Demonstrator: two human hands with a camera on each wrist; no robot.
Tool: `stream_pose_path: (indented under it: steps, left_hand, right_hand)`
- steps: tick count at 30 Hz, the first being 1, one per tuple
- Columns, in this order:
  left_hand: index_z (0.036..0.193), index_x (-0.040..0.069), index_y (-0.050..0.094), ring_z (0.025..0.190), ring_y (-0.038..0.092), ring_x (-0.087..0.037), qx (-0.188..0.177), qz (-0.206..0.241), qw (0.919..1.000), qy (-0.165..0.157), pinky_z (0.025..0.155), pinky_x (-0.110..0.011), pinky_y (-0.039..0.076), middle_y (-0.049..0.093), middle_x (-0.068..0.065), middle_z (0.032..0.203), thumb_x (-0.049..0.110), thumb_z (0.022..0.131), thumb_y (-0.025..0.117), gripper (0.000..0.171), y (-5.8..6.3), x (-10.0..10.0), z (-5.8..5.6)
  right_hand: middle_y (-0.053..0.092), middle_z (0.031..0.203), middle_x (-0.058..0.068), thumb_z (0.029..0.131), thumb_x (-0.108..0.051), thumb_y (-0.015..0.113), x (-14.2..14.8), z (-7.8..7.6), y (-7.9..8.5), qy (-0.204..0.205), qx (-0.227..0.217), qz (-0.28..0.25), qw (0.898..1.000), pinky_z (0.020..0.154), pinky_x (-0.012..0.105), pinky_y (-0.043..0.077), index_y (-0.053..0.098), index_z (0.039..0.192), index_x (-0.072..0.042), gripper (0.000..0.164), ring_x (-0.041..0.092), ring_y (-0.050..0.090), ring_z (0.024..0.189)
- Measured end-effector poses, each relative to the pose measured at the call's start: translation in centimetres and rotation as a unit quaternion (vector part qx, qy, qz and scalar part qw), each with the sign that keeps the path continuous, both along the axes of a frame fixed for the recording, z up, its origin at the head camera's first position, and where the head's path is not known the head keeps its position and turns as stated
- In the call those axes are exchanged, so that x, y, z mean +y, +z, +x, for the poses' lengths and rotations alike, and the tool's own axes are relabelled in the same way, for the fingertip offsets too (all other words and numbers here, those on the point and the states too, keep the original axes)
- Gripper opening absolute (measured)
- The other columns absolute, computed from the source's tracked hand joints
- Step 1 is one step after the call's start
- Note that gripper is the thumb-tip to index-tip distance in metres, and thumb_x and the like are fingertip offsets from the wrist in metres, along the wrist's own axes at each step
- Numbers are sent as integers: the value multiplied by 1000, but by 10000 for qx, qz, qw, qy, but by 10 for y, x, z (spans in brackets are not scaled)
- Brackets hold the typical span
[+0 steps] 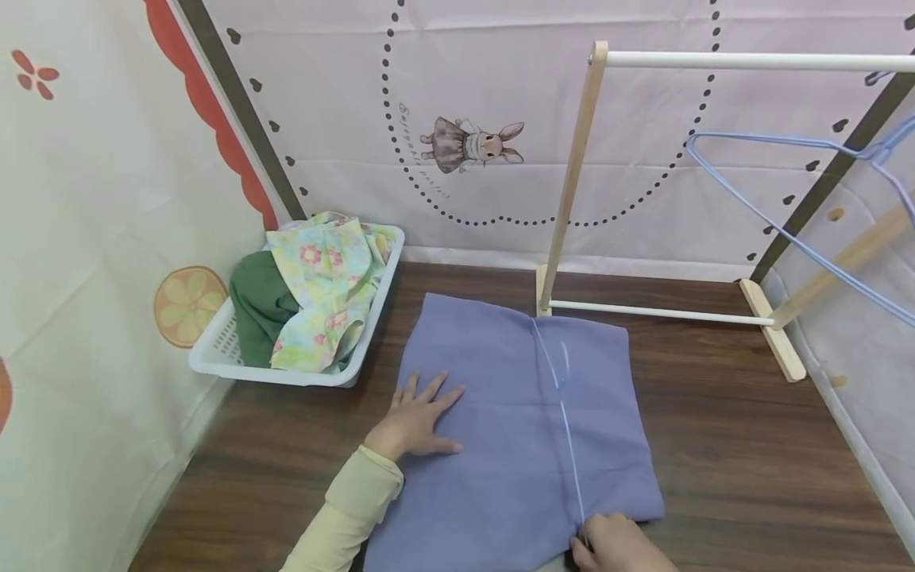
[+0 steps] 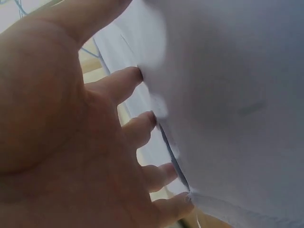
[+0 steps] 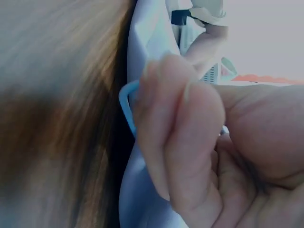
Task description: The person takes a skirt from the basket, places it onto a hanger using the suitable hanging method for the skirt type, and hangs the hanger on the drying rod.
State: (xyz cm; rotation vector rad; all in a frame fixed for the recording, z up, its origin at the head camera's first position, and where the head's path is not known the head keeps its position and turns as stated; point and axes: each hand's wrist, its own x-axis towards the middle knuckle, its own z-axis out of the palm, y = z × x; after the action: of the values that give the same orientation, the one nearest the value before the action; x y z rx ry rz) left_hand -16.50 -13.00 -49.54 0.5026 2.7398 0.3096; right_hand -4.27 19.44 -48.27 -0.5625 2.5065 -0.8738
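A purple cloth lies spread on the brown tabletop, its far edge close to the foot of the wooden rack. My left hand rests on its left part with fingers spread. In the left wrist view, the fingertips meet the fabric. A light blue hanger lies lengthwise over the right half of the cloth, hook pointing away to the right side. At the near end of the hanger, my right hand grips it with curled fingers. A bent blue corner of the hanger sticks out past the fingers in the right wrist view.
At the back left stands a white basket with a green garment and a flowered one. A wood-and-white rack stands at the back right, with another blue hanger hanging at its right. Printed fabric walls enclose the table.
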Motion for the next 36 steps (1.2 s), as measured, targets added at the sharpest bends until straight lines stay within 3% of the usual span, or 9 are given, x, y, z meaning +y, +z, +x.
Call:
stream_pose_path:
  steps: [4,9,13,19,21,26,30,33,36]
  left_hand:
    - [154,27,29,142,-1,-50,-9,-68,9999,100,108,-67,11,12,-9,161,60,79,71,91,0,3,1]
    - [153,26,31,141,1,-50,21,-30,9999,141,107,-68,11,13,-10,161,58,79,72,90,5,2,2]
    - [153,26,31,141,1,-51,87,11,9999,122,107,-68,11,13,-10,161,58,80,72,90,7,2,0]
    - [153,28,31,141,-1,-51,51,20,9999,161,107,-68,10,12,-11,161,57,80,71,89,9,1,1]
    - [153,29,31,141,0,-51,42,-25,9998,184,107,-68,11,13,-10,161,57,79,72,89,9,0,1]
    - [153,29,32,141,0,-51,37,24,9999,103,107,-69,11,13,-11,160,56,80,72,87,7,0,1]
    - [152,28,33,141,-1,-51,47,91,9999,79,107,-69,10,13,-12,160,55,81,72,86,5,3,1]
    - [152,28,33,141,0,-52,14,78,10000,47,107,-68,10,14,-12,160,56,81,72,86,2,4,4]
    - [152,28,34,141,1,-52,-1,80,10000,18,107,-68,11,15,-11,160,57,80,71,86,-1,5,6]
  right_hand:
    - [43,41,-12,92,-8,54,-13,-9,1,-78,30,-82,9999,42,24,38,48,49,-15,43,3,41,36]
    - [46,38,-11,90,-6,50,-28,-17,1,-263,-194,-75,9994,40,24,42,52,48,-14,42,4,45,30]
    - [48,39,-10,94,-8,51,-29,-16,2,-289,-404,-257,9984,38,25,42,53,49,-13,45,5,46,32]
    - [46,44,-13,93,-11,56,-31,-6,0,-15,37,-410,9991,46,24,40,52,52,-15,41,2,43,41]
    - [45,44,-13,93,-12,56,-35,-6,-1,-10,-53,-407,9992,46,24,39,52,53,-15,41,3,43,42]
    - [47,40,-8,95,-9,51,-47,-15,2,-458,-559,-389,9966,37,25,41,52,51,-11,44,6,45,34]
    - [48,40,-6,97,-10,49,-52,-22,1,-661,-639,-448,9948,34,26,42,52,54,-9,44,7,46,31]
    - [47,40,-7,96,-11,52,-51,-18,-3,-641,-599,-299,9957,37,28,42,51,53,-10,43,8,46,33]
    - [37,40,-11,92,-11,55,-52,-8,-9,-553,-524,-298,9966,38,25,34,44,49,-16,45,6,36,36]
